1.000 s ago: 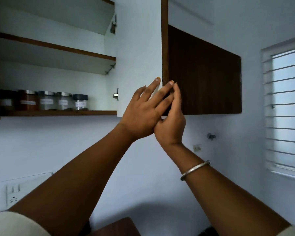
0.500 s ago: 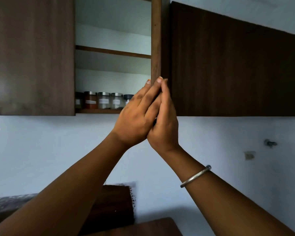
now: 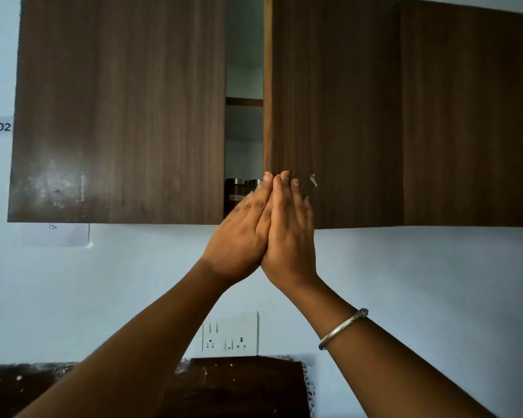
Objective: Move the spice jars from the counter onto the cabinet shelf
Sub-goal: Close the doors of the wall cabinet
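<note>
The brown wall cabinet has its right door [image 3: 335, 110] almost closed, leaving a narrow gap. Through the gap I see a shelf edge [image 3: 244, 101] and, lower down, two spice jars [image 3: 235, 191] with metal lids; the other jars are hidden behind the doors. My left hand [image 3: 239, 236] and my right hand [image 3: 289, 236] lie side by side with straight fingers. The right hand's fingers press flat on the right door near its lower left edge. The left hand's fingers reach across the gap to the same edge. Neither hand holds anything.
The left door [image 3: 118, 110] is closed, and a third door [image 3: 471, 113] lies further right. Below on the white wall is a switch and socket plate [image 3: 230, 333]. A dark board [image 3: 245, 384] stands against the wall above a dark counter [image 3: 18, 384].
The right door has swung from wide open to almost closed under my two hands, hiding most of the jars. My view has shifted so both doors face me.
</note>
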